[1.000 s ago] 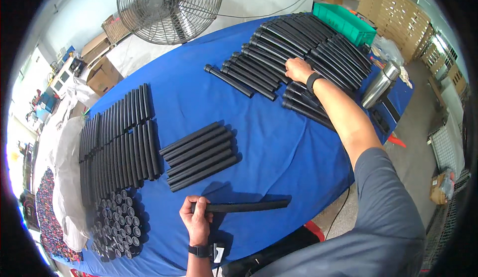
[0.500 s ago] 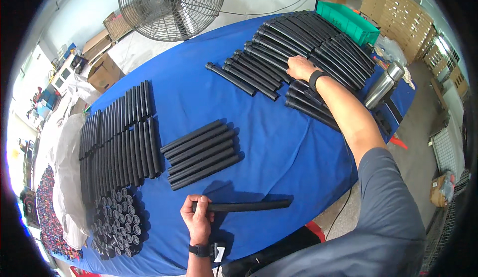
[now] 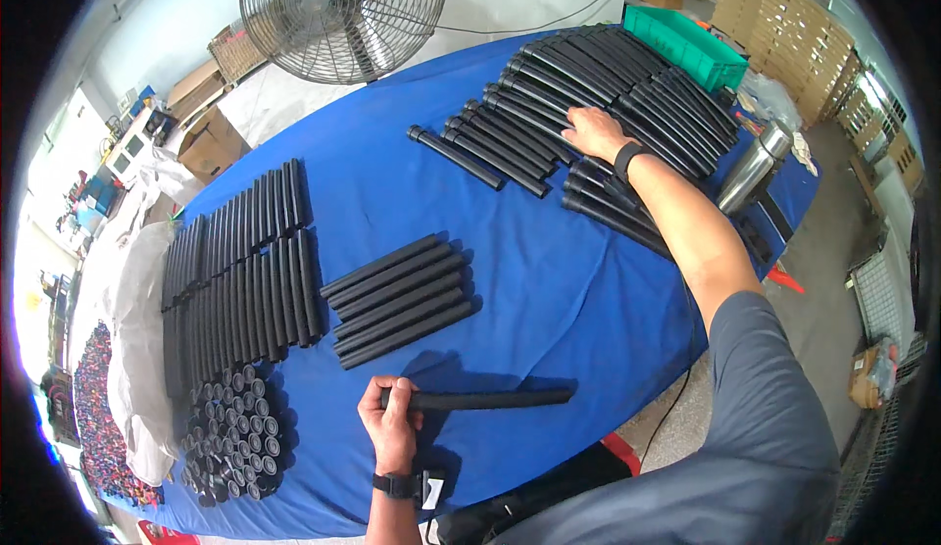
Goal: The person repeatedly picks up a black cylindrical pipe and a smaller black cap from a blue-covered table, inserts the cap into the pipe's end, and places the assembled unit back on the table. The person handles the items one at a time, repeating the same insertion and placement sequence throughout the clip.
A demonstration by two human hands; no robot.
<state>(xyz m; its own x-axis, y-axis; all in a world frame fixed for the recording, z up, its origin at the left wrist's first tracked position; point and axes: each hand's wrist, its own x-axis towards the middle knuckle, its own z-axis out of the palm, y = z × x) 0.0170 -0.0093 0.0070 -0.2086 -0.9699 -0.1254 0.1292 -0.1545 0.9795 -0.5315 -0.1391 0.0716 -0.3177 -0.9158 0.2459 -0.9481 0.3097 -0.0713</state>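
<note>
One white plastic sheet [image 3: 142, 369] is draped at the left of a blue-covered surface [image 3: 529, 285], beside a cluster of dark round caps [image 3: 257, 423], dozens packed too tightly for an exact count. Two rows of slim tubes [image 3: 253, 300], over a dozen in each, are ranged behind them. One wire-caged fan [image 3: 343, 16] is seen beyond the far edge. About six parallel tubes [image 3: 402, 300] are laid near the middle; in front, one single black tube [image 3: 500, 400] is gripped by its left end in the fingers of the left hand [image 3: 394, 427] and held above the surface. Farther right, dozens of capped tubes [image 3: 564, 74] are massed; the right hand [image 3: 600, 136] is placed over them, and whether anything is grasped by its fingers cannot be told. One green crate [image 3: 686, 47] and one steel flask [image 3: 753, 171] are seen at right.
</note>
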